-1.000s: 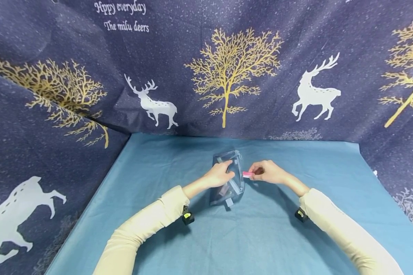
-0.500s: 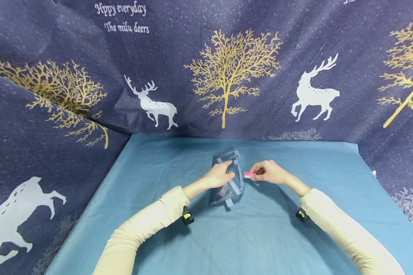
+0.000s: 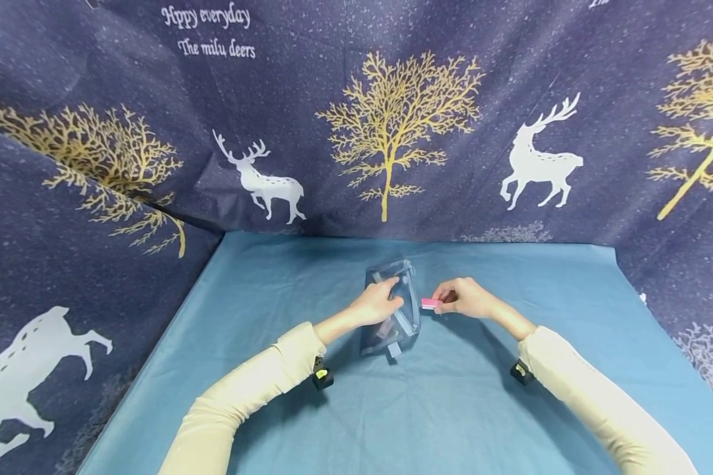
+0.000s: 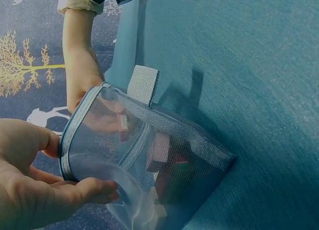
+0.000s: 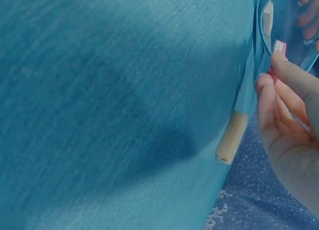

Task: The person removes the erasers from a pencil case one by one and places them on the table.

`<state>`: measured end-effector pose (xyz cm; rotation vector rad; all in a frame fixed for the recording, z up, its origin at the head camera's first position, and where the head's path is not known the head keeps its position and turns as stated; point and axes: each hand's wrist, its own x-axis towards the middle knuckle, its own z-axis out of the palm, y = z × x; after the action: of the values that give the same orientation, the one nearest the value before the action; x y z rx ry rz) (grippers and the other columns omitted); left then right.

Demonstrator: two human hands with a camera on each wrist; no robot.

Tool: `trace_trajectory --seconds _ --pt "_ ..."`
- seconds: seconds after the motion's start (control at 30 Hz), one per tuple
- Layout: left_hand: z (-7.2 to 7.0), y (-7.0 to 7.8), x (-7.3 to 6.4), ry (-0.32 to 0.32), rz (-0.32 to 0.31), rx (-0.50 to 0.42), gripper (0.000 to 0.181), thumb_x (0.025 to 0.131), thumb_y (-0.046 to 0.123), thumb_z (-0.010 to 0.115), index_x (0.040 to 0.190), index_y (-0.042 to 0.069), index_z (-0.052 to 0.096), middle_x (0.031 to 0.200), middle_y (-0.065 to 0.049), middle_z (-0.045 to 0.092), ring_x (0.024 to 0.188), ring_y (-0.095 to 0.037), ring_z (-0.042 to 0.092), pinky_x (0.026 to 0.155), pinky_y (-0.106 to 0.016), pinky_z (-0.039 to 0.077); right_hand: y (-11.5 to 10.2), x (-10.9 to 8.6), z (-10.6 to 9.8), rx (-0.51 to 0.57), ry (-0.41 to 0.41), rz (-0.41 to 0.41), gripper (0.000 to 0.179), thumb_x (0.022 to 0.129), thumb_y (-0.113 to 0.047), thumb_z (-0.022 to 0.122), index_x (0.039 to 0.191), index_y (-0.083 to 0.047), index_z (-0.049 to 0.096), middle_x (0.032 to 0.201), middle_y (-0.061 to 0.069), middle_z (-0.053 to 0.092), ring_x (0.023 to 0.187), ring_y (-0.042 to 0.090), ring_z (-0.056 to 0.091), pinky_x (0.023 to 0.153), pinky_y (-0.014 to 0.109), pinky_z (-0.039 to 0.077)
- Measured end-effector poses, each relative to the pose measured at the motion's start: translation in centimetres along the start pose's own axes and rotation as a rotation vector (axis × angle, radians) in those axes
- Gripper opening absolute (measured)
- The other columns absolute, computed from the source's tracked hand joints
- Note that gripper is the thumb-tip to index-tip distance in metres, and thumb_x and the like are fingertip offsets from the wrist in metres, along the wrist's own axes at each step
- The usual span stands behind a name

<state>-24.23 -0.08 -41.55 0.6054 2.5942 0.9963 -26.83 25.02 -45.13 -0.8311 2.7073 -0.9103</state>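
Observation:
A blue-grey mesh zip pouch (image 3: 387, 340) stands tilted on the cloth, its mouth turned toward my right hand. My left hand (image 3: 375, 303) grips it by the rim, thumb over the mesh wall in the left wrist view. Through the mesh several small blocks show, one of them a pinkish block (image 4: 158, 152). Just outside the mouth, my right hand (image 3: 465, 297) pinches a small pink-and-white block (image 3: 430, 303) between thumb and fingertips. In the right wrist view a white piece (image 5: 268, 18) shows just inside the pouch's mouth.
A blue cloth (image 3: 356, 409) covers the table. A dark curtain (image 3: 333, 86) printed with deer and trees hangs along the back and sides. On the pouch's near side a pale webbing tab (image 4: 143, 84) sticks out. Each wrist carries a small black camera (image 3: 323, 376).
My right hand has drawn slightly to the right with the pink-and-white block, widening the gap to the pouch's mouth. The left hand and the pouch have stayed put.

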Motion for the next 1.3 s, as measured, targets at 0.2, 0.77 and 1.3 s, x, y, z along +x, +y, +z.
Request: trace_trajectory --seconds 0.2,0.77,1.3 --pt "0.1 0.0 0.1 0.002 -0.004 0.003 0.059 0.088 0.019 0.045 0.143 0.005 0.029 0.041 0.007 0.034 0.031 -0.006 0.026 0.033 -0.02 0.026 0.3 -0.2 0.0 -0.003 0.004 0.009 0.016 0.076 -0.021 0.072 0.09 -0.017 0.069 0.076 -0.006 0.069 0.066 0.005 0.063 0.061 0.02 0.05" --pt "0.1 0.2 -0.1 0.009 -0.007 0.004 0.059 0.088 0.019 0.044 0.143 0.004 0.029 0.042 0.007 0.034 0.031 -0.005 0.026 0.033 -0.02 0.026 0.6 -0.6 -0.3 -0.033 0.002 0.021 0.015 0.076 -0.019 0.071 0.09 -0.015 0.069 0.076 -0.006 0.068 0.066 0.003 0.062 0.063 0.02 0.05" --pt "0.2 0.1 -0.1 0.003 -0.005 -0.001 0.059 0.089 0.019 0.044 0.143 0.004 0.028 0.042 0.007 0.034 0.031 -0.006 0.025 0.033 -0.02 0.026 1.1 -1.2 -0.7 -0.074 -0.047 0.025 0.015 0.071 -0.011 0.069 0.083 -0.014 0.062 0.072 -0.005 0.063 0.065 0.005 0.057 0.061 0.021 0.047"
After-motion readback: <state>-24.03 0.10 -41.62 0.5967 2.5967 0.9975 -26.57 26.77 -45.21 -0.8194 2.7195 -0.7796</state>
